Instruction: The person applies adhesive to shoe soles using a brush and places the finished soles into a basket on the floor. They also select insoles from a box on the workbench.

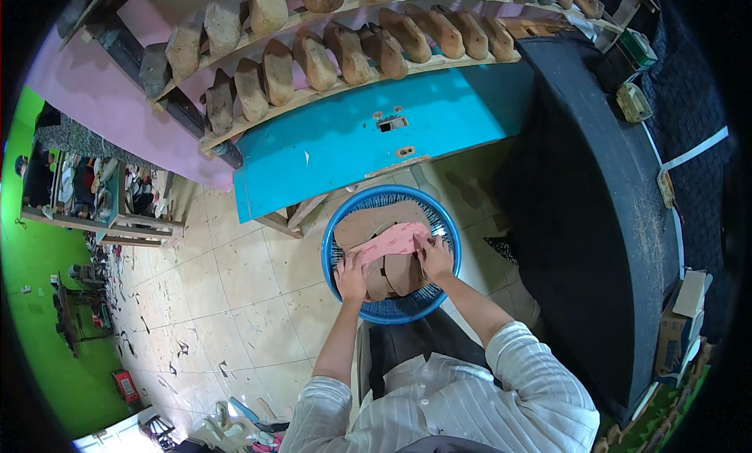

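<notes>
A pink, sole-shaped piece with faint printing, like a shoe insole (pixel 389 242), lies slantwise across a blue plastic basket (pixel 457 253) in front of me. My left hand (pixel 352 277) grips its lower left end, fingers bent over the edge. At its upper right end, my right hand (pixel 436 257) holds it with curled fingers. Beneath and around it in the basket are several tan sole-shaped pieces (pixel 366 223), some overlapping. More brown pieces (pixel 401 276) show between my hands, with a dark gap between them. My palms and thumbs are partly hidden.
Beyond the basket stands a turquoise table (pixel 329 132), under shelves of wooden shoe lasts (pixel 319 61). A black-covered bench (pixel 595 241) runs along my right, with an open carton (pixel 680 327) beside it. Dark scraps (pixel 182 349) litter the tiled floor at left, near a cluttered rack (pixel 102 190).
</notes>
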A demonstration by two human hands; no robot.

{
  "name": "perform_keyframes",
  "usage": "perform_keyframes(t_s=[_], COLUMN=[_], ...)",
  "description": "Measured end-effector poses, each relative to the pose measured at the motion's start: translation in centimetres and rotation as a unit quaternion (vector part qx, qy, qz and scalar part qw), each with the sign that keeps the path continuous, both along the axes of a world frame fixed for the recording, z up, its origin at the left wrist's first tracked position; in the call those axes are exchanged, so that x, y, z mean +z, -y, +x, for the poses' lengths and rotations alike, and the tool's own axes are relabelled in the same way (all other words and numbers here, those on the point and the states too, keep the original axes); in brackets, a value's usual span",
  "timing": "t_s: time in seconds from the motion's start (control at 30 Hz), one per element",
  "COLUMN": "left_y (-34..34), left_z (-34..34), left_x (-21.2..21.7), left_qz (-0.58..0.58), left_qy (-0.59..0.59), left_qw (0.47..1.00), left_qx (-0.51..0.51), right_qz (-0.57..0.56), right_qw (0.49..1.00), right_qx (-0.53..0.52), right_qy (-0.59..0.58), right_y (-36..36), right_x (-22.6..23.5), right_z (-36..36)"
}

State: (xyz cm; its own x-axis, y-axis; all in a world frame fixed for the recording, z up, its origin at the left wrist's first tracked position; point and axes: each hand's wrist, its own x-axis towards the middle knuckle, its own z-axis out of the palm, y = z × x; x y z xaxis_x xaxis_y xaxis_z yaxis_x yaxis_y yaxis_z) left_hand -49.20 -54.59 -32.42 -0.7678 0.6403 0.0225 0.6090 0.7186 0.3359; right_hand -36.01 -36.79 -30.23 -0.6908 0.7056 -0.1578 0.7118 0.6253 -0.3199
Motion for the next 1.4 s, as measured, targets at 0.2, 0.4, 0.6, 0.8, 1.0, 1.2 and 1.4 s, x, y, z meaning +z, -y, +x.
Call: perform_keyframes(t_s=[0.2, 0.4, 0.6, 0.8, 1.0, 1.2, 1.4], left_y=[0.2, 3.5, 6.2, 6.7, 4.3, -0.9, -9.4], left_z=[1.2, 5.3, 10.0, 12.2, 15.5, 20.9, 28.8], left_x=[1.5, 4.9, 9.2, 14.3, 18.4, 21.1, 21.9], left_qz=[0.010, 0.177, 0.238, 0.271, 0.316, 0.315, 0.318], left_qy=[-0.027, 0.004, 0.045, 0.046, 0.069, 0.072, 0.083], left_qw=[1.000, 0.984, 0.968, 0.950, 0.927, 0.901, 0.862], left_qx=[-0.008, 0.013, -0.065, -0.148, -0.192, -0.290, -0.386], right_qz=[-0.065, -0.085, -0.096, -0.062, 0.013, 0.078, 0.154], right_qw=[0.992, 0.931, 0.918, 0.891, 0.889, 0.877, 0.855], right_qx=[-0.010, -0.033, -0.088, -0.121, -0.132, -0.173, -0.240], right_qy=[-0.109, -0.352, -0.374, -0.432, -0.439, -0.442, -0.434], right_y=[-0.2, 2.1, 6.6, 11.5, 13.0, 11.4, 7.8], right_x=[1.0, 5.0, 11.8, 17.3, 21.8, 23.3, 24.4], right_z=[1.8, 7.3, 12.6, 16.8, 21.5, 28.7, 38.5])
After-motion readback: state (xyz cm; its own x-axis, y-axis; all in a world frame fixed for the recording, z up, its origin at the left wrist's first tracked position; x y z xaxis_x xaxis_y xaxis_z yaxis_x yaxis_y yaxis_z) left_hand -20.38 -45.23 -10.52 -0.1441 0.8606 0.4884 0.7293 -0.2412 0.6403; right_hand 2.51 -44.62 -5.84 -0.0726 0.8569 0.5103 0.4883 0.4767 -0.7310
